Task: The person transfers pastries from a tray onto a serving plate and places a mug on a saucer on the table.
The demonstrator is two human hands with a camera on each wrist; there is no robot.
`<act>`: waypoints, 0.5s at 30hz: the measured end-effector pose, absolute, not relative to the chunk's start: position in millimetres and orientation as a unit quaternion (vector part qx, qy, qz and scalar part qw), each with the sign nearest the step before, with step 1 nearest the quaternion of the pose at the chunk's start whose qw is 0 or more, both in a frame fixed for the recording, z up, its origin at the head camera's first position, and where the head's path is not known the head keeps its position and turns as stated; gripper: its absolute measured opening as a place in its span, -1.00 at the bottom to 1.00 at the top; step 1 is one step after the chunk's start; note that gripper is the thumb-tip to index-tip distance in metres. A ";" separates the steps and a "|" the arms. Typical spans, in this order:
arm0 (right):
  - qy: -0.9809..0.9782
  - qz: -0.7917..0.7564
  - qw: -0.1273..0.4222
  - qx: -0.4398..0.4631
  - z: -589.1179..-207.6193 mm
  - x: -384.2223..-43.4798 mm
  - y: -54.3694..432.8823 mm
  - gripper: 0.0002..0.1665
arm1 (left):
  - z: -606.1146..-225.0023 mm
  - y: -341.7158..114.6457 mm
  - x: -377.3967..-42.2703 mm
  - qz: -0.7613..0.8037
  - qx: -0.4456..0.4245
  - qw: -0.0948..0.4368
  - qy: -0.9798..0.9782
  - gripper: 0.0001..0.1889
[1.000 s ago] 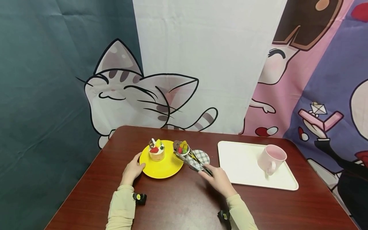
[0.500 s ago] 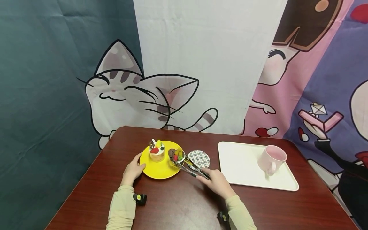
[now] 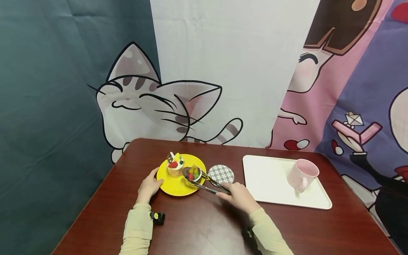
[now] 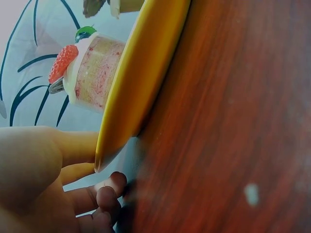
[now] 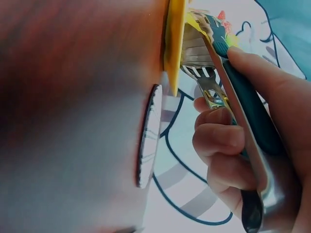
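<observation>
Leftward went the chocolate-topped cup (image 3: 192,174) in the head view: a moment earlier it was by the right edge of the yellow plate (image 3: 173,186), and now it was farther in, just beside the strawberry-topped cup (image 3: 175,168). The right hand (image 3: 239,197) gripped a pair of tongs (image 3: 207,188), whose pronged ends clasped the chocolate-topped cup from either side. The left hand (image 3: 149,186) held the plate's left rim. To the right of the plate lay a checked coaster (image 3: 221,174); beyond it, a white tray (image 3: 264,184) bore a pink mug (image 3: 302,174).

From the left wrist, the thumb (image 4: 80,145) pressed on the plate's rim, with other fingers (image 4: 109,196) below. The strawberry-topped cup stood on the plate.

From the right wrist, the hand was wrapped round the tongs' dark handles. Whether the clasped cup touched the plate could not be told. The step in hand looked like setting it down; the next move seemed to call for settling it level, then gently easing the tongs apart without knocking its neighbour.
</observation>
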State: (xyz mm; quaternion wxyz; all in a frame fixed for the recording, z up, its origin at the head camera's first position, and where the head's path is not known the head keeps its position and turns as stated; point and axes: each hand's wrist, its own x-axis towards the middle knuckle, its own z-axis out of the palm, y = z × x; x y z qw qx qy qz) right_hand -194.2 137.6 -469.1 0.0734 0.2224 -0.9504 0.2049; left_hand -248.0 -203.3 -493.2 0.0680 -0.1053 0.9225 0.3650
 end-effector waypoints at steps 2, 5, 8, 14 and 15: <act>-0.950 0.199 0.069 0.232 -465.7 -196.1 135.2 -0.66 | -492.0 -203.9 -247.5 0.365 -0.106 0.067 0.922 -0.34; -0.949 0.202 0.055 0.234 -463.3 -197.8 131.1 -0.66 | -490.8 -204.3 -246.6 0.363 -0.105 0.069 0.923 -0.34; -0.950 0.212 0.040 0.225 -460.6 -198.4 126.1 -0.68 | -491.0 -204.6 -246.4 0.364 -0.106 0.071 0.923 -0.34; -0.951 0.221 0.032 0.215 -455.2 -197.4 119.5 -0.70 | -490.7 -203.9 -245.7 0.373 -0.116 0.071 0.918 -0.33; -0.951 0.221 0.030 0.214 -454.7 -197.2 119.2 -0.69 | -489.8 -203.4 -245.2 0.372 -0.118 0.068 0.918 -0.34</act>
